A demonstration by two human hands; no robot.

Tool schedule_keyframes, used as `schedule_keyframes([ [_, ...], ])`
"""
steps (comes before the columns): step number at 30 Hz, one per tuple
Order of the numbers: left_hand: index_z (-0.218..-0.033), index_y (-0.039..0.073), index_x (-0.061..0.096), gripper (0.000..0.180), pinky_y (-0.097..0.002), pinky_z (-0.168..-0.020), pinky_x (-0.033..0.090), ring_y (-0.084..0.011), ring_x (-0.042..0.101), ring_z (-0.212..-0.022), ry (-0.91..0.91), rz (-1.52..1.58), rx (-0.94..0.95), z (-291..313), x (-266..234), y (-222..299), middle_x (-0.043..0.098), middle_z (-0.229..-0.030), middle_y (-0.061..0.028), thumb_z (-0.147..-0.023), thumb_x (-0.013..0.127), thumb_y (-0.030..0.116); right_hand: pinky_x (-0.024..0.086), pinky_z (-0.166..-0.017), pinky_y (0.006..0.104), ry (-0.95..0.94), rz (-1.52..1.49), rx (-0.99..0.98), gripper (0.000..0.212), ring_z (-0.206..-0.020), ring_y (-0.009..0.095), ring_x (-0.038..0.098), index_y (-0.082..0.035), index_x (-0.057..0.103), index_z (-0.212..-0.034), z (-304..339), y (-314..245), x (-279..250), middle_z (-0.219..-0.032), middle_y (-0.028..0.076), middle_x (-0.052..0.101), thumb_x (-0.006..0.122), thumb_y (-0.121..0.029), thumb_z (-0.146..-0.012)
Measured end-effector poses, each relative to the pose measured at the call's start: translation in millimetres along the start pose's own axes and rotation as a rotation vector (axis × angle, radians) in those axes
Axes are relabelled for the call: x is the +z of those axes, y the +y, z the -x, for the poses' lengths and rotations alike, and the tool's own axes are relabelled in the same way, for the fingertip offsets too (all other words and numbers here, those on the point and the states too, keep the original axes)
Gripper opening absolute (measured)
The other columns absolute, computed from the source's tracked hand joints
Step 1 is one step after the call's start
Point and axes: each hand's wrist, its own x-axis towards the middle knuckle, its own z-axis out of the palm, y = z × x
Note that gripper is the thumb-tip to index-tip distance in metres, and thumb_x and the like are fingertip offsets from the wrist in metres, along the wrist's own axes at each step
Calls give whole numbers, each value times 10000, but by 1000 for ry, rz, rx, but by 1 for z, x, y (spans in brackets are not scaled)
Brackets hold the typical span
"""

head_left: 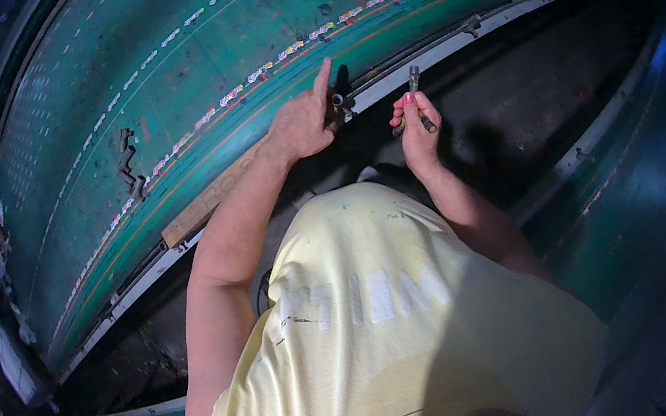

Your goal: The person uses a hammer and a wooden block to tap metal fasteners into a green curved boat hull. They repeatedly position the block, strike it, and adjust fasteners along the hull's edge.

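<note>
My left hand [304,122] reaches over the near edge of the long green table [251,36]. Its index finger is stretched out flat toward the green surface, the others are partly curled, and I see nothing held in it. Beside its fingertips, a small round metal fitting [338,101] sits at the rail. My right hand [417,119] is raised in front of the rail, closed around a dark metal crank-shaped piece [415,78]; one end sticks up past the thumb, another comes out below. Farther left on the table lie similar zigzag metal pieces [130,167].
A pale metal rail [431,59] with small clamps [472,26] runs along the table's near edge. A wooden strip [200,205] lies against it under my left forearm. Rows of small coloured printed marks [231,97] line the table. Behind me stands another green table [623,203].
</note>
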Motion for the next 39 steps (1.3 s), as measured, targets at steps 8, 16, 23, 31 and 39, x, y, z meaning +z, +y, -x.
schedule_keyframes([
  [8,-1801,150,84,1170,-609,-958,570,-540,716,-1083,-12,-25,2,-2,-2,-2,738,-1172,-338,-875,799,135,448,-610,252,-483,41,272,281,-690,63,550,-82,728,-941,10,31,13,-764,-30,614,617,-240,-1145],
  [16,-1801,160,99,1178,-602,-955,571,-540,711,-1074,-3,-17,25,-1,2,0,734,-1148,-328,-856,802,115,375,-561,284,-301,-59,190,321,-633,53,495,-89,701,-849,7,31,10,-720,-66,563,625,-214,-1134],
  [23,-1799,147,94,1179,-598,-970,568,-550,704,-1097,7,-58,40,-1,4,-4,727,-1215,-336,-852,795,105,359,-580,303,-163,56,117,330,-629,66,467,-60,685,-859,-8,33,-10,-690,-50,531,607,-235,-1128],
  [31,-1733,171,328,978,-573,-1018,577,-467,703,-1187,-4,-41,82,0,-4,4,714,-1319,-261,-865,773,106,450,-662,336,-583,144,190,254,-725,100,544,-66,747,-960,-19,26,-7,-768,-27,584,625,-212,-1127],
  [39,-1485,154,556,637,-552,-1019,571,-431,697,-1216,26,-45,159,1,2,1,732,-1296,-188,-885,761,89,587,-815,576,-400,781,-361,460,-916,478,747,-104,601,-1451,24,-7,-15,-1025,230,780,741,-220,-1029],
])
